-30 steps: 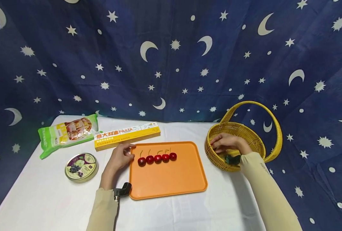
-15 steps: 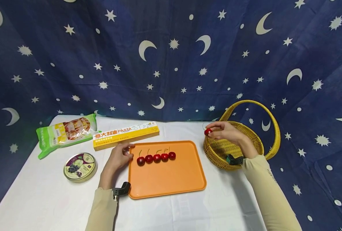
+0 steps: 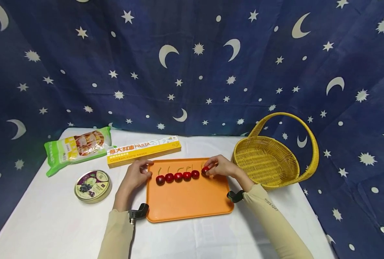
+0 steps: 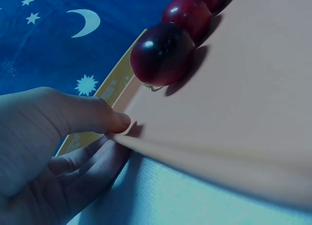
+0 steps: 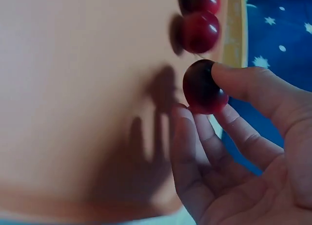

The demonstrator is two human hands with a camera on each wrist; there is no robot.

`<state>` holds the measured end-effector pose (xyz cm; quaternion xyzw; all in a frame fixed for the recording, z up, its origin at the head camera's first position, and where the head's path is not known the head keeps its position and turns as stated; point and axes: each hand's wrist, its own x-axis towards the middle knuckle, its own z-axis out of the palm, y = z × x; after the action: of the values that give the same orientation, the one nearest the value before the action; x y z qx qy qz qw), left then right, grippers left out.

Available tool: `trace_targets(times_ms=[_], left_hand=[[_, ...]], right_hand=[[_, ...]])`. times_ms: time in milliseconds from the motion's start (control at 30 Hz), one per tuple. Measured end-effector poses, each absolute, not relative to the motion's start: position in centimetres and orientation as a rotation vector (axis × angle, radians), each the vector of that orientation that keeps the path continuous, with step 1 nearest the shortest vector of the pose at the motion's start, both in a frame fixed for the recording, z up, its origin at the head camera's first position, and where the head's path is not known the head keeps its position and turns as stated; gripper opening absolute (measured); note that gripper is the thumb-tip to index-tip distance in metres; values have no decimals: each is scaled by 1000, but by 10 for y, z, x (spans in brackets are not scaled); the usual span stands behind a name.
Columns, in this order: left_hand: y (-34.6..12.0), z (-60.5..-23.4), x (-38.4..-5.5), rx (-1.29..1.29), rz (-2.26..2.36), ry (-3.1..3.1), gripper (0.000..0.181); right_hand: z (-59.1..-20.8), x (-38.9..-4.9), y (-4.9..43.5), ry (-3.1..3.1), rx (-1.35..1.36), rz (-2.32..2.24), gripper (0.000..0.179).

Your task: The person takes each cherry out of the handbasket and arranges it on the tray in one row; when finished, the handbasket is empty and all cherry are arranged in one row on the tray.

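Observation:
An orange tray [image 3: 188, 201] lies on the white table, with several dark red cherries [image 3: 178, 177] in a row along its far part, stems pointing away. At the tray's far left corner my left hand [image 3: 136, 176] pinches the rim, thumb on top and fingers beneath, as the left wrist view shows. My right hand [image 3: 223, 167] holds one more cherry [image 5: 204, 86] between thumb and fingers, over the tray at the right end of the row. In the right wrist view a small gap separates this cherry from its neighbour [image 5: 201, 32].
Right of the tray stands a yellow wicker basket [image 3: 266, 162] with a tall handle. A pasta box [image 3: 143, 151] lies behind the tray. To the left are a green food packet [image 3: 78, 149] and a round tin [image 3: 93, 187]. A starry blue cloth [image 3: 192, 72] hangs behind.
My right hand has come out of the basket with a cherry and moved left to the end of the row. My left hand stays on the tray's rim.

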<state>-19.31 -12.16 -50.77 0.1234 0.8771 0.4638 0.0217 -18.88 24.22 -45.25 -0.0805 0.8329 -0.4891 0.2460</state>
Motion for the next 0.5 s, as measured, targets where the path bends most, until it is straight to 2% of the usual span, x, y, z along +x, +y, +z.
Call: trace_targets(times_ms=[500], left_hand=[[-124, -508, -189, 341, 1425, 2713, 38]], right_hand=[[-467, -184, 232, 2303, -210, -1296, 30]])
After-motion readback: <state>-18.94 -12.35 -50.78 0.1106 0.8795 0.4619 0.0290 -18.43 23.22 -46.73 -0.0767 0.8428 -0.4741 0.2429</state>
